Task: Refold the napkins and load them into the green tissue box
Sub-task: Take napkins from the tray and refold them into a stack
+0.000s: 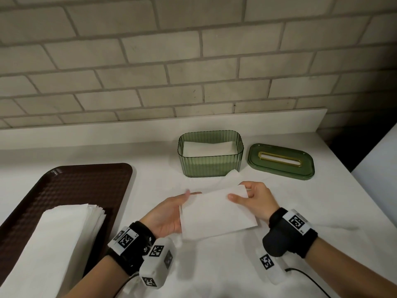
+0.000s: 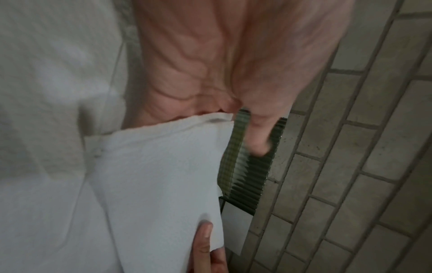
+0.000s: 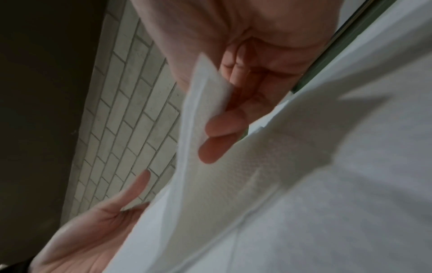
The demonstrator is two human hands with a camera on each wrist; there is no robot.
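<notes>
A white folded napkin (image 1: pixel 217 211) (image 2: pixel 158 175) (image 3: pixel 257 184) is held just above the counter, in front of the green tissue box (image 1: pixel 210 162) (image 2: pixel 247 175). My right hand (image 1: pixel 240 193) (image 3: pixel 222 129) pinches its far right corner, thumb on top and fingers behind. My left hand (image 1: pixel 189 193) (image 2: pixel 210 55) supports the left edge from beneath with straight fingers, the thumb standing apart from the paper. The ribbed box is open, with white napkins (image 1: pixel 207 148) lying inside. Its green lid (image 1: pixel 280 161) with a gold-rimmed slot lies flat to the right.
A dark brown tray (image 1: pixel 90 183) at the left carries a stack of white napkins (image 1: pixel 53 244). Another white sheet (image 1: pixel 233 174) lies on the counter by the box's front right corner. A tiled wall stands behind; the counter (image 1: pixel 322 201) ends at the right.
</notes>
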